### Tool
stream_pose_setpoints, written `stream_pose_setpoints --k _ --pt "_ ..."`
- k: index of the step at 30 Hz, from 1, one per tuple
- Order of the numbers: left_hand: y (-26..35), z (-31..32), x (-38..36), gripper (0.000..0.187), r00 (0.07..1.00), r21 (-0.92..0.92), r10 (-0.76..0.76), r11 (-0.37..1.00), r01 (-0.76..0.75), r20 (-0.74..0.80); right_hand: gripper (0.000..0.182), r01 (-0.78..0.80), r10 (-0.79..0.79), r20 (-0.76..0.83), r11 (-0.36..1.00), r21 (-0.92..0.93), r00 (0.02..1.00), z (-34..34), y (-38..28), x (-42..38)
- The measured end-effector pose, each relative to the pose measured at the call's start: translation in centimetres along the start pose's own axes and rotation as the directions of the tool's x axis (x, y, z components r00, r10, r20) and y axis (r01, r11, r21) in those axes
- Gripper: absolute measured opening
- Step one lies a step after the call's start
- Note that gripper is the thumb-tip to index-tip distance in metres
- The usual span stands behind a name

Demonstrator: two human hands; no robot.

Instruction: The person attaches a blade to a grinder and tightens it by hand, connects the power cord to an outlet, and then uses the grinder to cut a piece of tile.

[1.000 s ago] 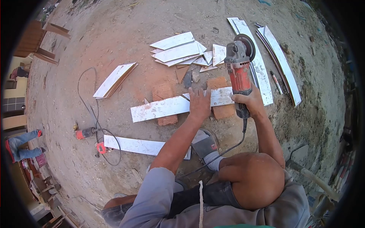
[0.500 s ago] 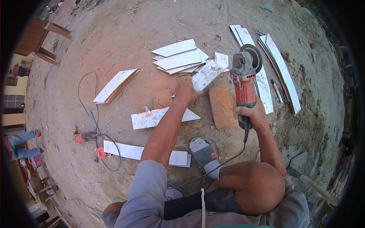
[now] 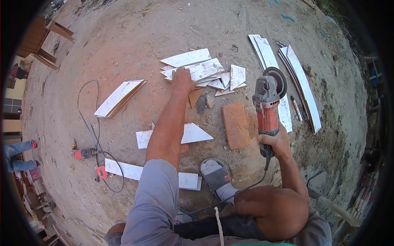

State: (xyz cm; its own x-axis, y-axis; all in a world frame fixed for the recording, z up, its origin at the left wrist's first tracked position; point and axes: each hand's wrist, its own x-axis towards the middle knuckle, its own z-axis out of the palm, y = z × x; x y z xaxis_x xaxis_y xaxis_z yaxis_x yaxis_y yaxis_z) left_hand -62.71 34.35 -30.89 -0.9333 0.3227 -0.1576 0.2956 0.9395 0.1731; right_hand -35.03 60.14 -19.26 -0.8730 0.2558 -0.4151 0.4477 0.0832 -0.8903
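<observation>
In my right hand (image 3: 278, 141) is a red and grey angle grinder (image 3: 267, 117), gripped round its rear body with its disc (image 3: 276, 78) pointing away from me. My left hand (image 3: 182, 80) reaches out to a pile of cut tiles and has hold of a white tile strip (image 3: 208, 69) lying on top. Its fingertips rest on the tile's near left end; the thumb is hidden. Beneath it lies another slanted white tile (image 3: 186, 58). Small offcuts, one a white piece (image 3: 238, 77), lie just right of the pile. A brick (image 3: 236, 125) sits between the grinder and my left forearm.
Stacked tiles (image 3: 120, 98) lie left, long strips (image 3: 301, 86) right beside a marker (image 3: 296, 108). A white tile (image 3: 197, 133) lies under my forearm, another strip (image 3: 123, 168) nearer me. A corded drill (image 3: 85, 153) is at left. The grinder's cord (image 3: 250, 186) passes my sandalled foot (image 3: 216, 174).
My left hand has moved left and away from me, bringing the tile strip from over the offcuts onto the pile. The grinder stays in my right hand, slightly lower in view.
</observation>
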Motion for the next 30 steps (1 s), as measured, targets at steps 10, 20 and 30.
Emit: stream_pose_setpoints --k 10,20,30 --pt "-4.6 4.3 -14.6 0.078 0.568 -0.498 -0.737 0.672 0.548 -0.368 0.064 0.014 -0.014 0.04 1.0 -0.003 0.999 0.8 1.2 0.5" --pt "-5.6 9.8 -29.1 0.051 0.454 -0.886 -0.868 0.038 0.462 0.2 0.048 -0.007 0.001 0.108 0.999 0.054 0.994 3.9 1.3 0.0" --pt "-4.1 6.7 -26.2 0.03 0.501 -0.936 -0.796 -0.234 0.264 0.341 0.048 0.008 -0.012 0.091 0.999 0.045 0.996 5.0 0.4 0.1"
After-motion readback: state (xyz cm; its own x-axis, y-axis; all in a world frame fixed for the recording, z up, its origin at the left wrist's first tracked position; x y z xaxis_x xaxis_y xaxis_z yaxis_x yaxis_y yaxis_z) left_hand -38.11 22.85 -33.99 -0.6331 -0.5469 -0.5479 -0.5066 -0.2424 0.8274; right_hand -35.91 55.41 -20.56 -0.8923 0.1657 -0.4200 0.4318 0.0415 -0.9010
